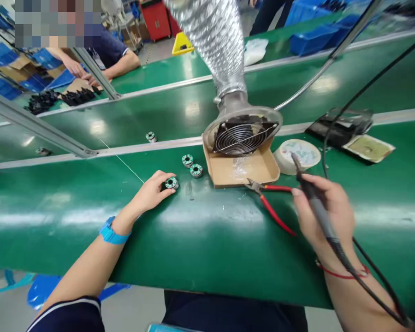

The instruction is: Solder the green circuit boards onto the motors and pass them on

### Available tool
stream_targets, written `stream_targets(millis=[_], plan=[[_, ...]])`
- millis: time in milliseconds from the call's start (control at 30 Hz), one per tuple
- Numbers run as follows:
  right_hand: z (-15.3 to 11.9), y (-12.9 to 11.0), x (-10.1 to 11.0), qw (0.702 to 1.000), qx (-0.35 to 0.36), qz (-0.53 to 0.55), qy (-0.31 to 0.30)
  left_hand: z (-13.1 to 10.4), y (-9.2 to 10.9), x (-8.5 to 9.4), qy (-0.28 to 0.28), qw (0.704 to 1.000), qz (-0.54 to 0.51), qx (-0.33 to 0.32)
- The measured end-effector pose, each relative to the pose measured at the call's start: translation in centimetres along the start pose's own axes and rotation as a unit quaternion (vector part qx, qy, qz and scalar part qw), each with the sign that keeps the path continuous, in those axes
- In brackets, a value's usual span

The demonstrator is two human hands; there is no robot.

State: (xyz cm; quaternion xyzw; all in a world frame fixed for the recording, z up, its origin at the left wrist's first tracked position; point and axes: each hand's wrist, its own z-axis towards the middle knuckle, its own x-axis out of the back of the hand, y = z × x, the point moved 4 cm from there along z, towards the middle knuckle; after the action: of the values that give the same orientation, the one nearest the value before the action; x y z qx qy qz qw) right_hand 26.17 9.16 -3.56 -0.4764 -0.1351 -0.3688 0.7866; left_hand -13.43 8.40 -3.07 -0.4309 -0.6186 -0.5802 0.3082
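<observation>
The left hand [152,191] pinches a small round part [172,183] left of the middle of the green table [207,258]; maybe it rests there, its bottom is hard to see. Two more round parts [196,174] sit farther right. The right hand [334,216] grips a soldering iron [318,210] near red pliers [270,207].

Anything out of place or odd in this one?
Mildly untidy: red-handled cutters lie open, askew at the front edge of the cardboard tray, and tiny pale scraps dot the bench nearby. Nothing else stands out.
</observation>
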Motion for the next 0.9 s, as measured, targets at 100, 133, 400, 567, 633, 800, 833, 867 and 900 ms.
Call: stream_targets(millis=[100, 133, 400, 567, 633, 800, 833, 867, 900], plan=[[-1.5, -2.0, 0.4, 0.997, -0.016, 0.073, -0.005, -1.6, 3.2, -1.8, -0.014, 0.992, -0.088, -0.087], [-2.1, -2.8, 0.4, 0.993, -0.024, 0.114, -0.032, -1.9, 4.5, -2.4, -0.019, 0.987, -0.119, -0.107], [-2.7, -9.1, -0.4, 0.949, 0.022, 0.219, -0.226, -2.7, 13.4, -5.3, -0.081, 0.941, -0.301, -0.130], [-2.0, -9.5, -0.7, 0.925, -0.015, 0.257, -0.281, -3.1, 15.0, -5.3, -0.069, 0.931, -0.306, -0.186], [-2.0, -9.5, -0.7, 0.919, -0.025, 0.248, -0.307, -3.3, 15.1, -5.4, -0.069, 0.933, -0.292, -0.198], [-2.0, -9.6, -0.8, 0.912, -0.005, 0.219, -0.346, -3.6, 15.0, -5.5, -0.054, 0.934, -0.260, -0.239], [-2.0, -9.7, -0.9, 0.913, 0.004, 0.211, -0.349, -3.6, 15.0, -5.5, -0.050, 0.933, -0.256, -0.246], [-1.9, -9.8, -0.9, 0.915, 0.014, 0.202, -0.349, -3.5, 15.0, -5.5, -0.044, 0.933, -0.253, -0.252], [-1.9, -10.0, -1.0, 0.919, 0.024, 0.190, -0.344, -3.5, 15.1, -5.5, -0.039, 0.934, -0.247, -0.256]])
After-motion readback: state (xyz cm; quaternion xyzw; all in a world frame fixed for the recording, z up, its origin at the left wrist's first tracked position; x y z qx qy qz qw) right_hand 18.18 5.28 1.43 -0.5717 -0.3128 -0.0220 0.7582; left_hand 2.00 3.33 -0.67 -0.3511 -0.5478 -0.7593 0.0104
